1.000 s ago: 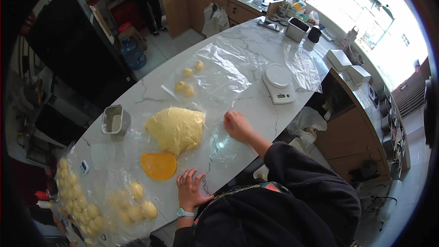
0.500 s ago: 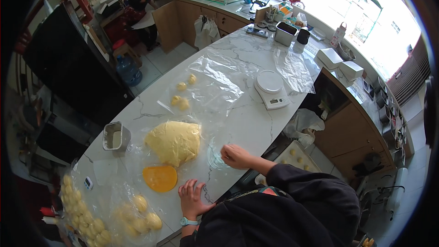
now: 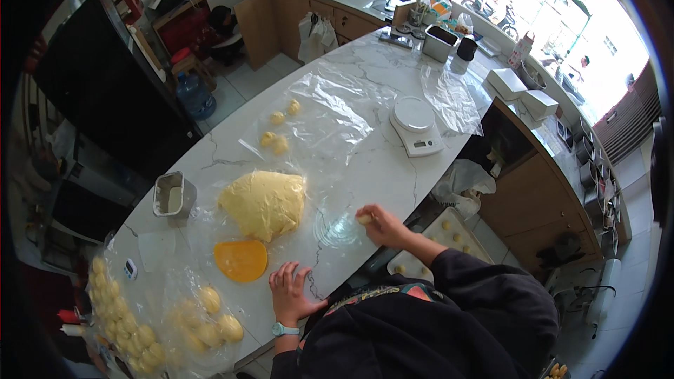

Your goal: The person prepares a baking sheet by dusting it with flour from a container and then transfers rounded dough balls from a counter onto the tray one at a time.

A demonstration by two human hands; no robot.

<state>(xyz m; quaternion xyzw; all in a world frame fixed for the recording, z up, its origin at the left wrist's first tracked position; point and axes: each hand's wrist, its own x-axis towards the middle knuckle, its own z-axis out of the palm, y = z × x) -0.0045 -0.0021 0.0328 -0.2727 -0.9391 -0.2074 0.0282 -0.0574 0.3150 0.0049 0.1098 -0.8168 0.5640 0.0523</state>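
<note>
My right hand [image 3: 378, 226] grips a small dough piece [image 3: 364, 218] beside a shiny patch of the marble counter. My left hand [image 3: 291, 288] rests with spread, bent fingers at the counter's near edge. Left of them lie a large yellow dough mass [image 3: 263, 203] on plastic and an orange curved scraper [image 3: 240, 261]. Several small dough pieces [image 3: 279, 144] sit on a clear sheet farther back. Covered dough balls [image 3: 123, 319] fill the left end, with more loosely wrapped ones [image 3: 209, 300] nearer me. A white scale [image 3: 414, 130] stands at the right.
A metal tin [image 3: 173, 194] and timer [image 3: 130, 268] stand left. A tray [image 3: 463, 235] with dough balls is below the right edge. White boxes [image 3: 505, 84] line the window side. Beyond the counter are a black fridge [image 3: 105, 84], water jug [image 3: 195, 96] and crouched person [image 3: 221, 31].
My right hand has shifted slightly right, and a dough piece now shows in its fingers. The person at the back has gone from standing to crouched low.
</note>
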